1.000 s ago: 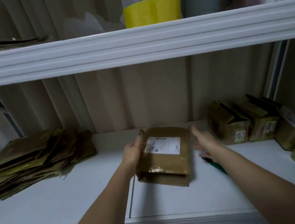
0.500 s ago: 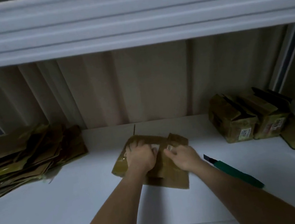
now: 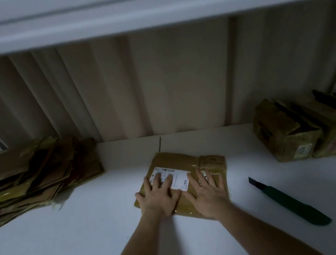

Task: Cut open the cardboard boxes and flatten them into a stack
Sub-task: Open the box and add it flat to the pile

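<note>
A brown cardboard box (image 3: pixel 177 160) with a white shipping label lies flattened on the white shelf (image 3: pixel 91 232). My left hand (image 3: pixel 160 194) rests flat on its left half, fingers spread over the label. On the right half my right hand (image 3: pixel 209 192) presses down the same way, palm flat. A green utility knife (image 3: pixel 288 201) lies loose on the shelf to the right of my hands, blade pointing away from me. A stack of flattened boxes (image 3: pixel 31 176) sits at the left.
Several unopened taped boxes (image 3: pixel 303 132) stand at the right rear of the shelf. A corrugated wall (image 3: pixel 157 82) closes the back. An upper shelf edge (image 3: pixel 148 9) hangs overhead.
The box was held upright between both hands, then pushed down and folded. Now it lies flat with both palms spread on top. The view has tilted downward.
</note>
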